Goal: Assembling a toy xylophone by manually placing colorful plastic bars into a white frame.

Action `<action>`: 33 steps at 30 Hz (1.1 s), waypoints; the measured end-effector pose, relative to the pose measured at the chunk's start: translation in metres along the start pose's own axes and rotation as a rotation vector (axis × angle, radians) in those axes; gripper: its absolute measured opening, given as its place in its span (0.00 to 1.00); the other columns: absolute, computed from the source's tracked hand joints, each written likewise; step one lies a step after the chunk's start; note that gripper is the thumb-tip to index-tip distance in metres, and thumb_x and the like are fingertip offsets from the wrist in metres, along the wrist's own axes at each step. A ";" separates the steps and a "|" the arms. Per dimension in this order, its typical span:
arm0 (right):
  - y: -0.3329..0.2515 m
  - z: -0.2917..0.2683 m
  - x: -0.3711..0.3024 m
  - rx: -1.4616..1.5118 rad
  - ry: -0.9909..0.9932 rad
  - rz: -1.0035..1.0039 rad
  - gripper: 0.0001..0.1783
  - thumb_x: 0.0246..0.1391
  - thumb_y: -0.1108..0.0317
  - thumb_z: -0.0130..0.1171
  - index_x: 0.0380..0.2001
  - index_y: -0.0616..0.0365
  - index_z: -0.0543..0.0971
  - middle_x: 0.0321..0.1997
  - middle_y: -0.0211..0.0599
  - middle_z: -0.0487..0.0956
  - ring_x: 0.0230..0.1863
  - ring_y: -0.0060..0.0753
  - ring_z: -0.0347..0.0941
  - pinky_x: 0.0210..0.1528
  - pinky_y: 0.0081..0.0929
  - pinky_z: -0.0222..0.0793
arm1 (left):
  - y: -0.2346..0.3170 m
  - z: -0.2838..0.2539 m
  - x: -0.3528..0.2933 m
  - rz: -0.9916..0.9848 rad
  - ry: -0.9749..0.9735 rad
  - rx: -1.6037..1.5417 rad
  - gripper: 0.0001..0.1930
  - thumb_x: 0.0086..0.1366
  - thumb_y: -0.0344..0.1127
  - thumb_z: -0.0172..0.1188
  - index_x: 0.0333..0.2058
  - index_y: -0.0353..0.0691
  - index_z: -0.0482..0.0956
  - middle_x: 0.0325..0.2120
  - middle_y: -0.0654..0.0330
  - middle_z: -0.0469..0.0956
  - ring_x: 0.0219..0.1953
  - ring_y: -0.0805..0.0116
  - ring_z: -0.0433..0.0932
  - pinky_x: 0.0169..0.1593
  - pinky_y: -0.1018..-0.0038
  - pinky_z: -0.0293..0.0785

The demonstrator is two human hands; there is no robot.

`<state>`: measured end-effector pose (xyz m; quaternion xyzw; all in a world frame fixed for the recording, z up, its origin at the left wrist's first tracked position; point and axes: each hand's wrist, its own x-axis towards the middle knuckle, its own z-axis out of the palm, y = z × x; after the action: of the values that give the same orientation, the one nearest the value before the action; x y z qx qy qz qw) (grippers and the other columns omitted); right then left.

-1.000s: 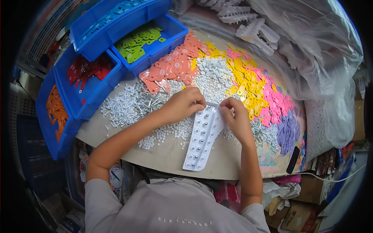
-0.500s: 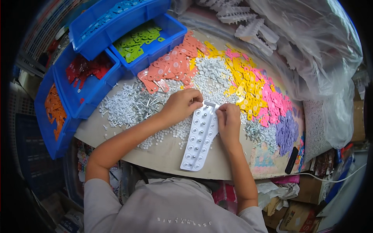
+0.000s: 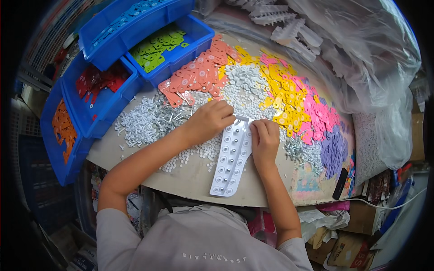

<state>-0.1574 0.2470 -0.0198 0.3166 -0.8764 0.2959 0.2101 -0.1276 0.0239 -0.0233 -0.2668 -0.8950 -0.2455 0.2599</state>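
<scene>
Forearms of the person come up from the lower edge, past the grey shirt (image 3: 203, 239), and both reach over the bench (image 3: 253, 187). The left forearm goes slanting toward the middle, with the elbow bent outward; the right one stands more steep, leaning a little inward. Between them lies a long white tray (image 3: 233, 166), its lower end near the front edge of the bench. It has round cups along both sides and a row of small silver heads in its middle groove.

At the upper end of this tray are both hands. The left hand (image 3: 211, 118) has its back turned up, the fingers curled, and thumb and fingertips close together at the upper left corner. The right hand (image 3: 266, 141) has thumb and forefinger near each other at the upper right edge, the other fingers folded. I cannot tell whether either hand pinches a small piece.

Around the left hand lie white discs (image 3: 205, 151) and a heap of white and metal pins (image 3: 140, 122). To the right are purple tabs (image 3: 333, 151), pink tabs (image 3: 321, 117) and yellow tabs (image 3: 289, 106). Farther away lie salmon tabs (image 3: 203, 70), then blue bins (image 3: 185, 58) with coloured tabs, and clear plastic sheeting (image 3: 384, 63).
</scene>
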 end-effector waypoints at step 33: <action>0.075 0.022 0.075 -0.037 -0.071 0.031 0.07 0.50 0.73 0.66 0.34 0.59 0.82 0.33 0.43 0.79 0.39 0.48 0.74 0.45 0.43 0.69 | -0.007 0.017 0.076 -0.558 -0.140 -0.248 0.07 0.62 0.35 0.64 0.37 0.40 0.82 0.30 0.56 0.82 0.38 0.56 0.81 0.42 0.61 0.76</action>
<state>-0.2659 0.2467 -0.0233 0.3090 -0.8935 0.2713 0.1801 -0.1922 0.0554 0.0069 -0.0568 -0.9126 -0.3956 0.0858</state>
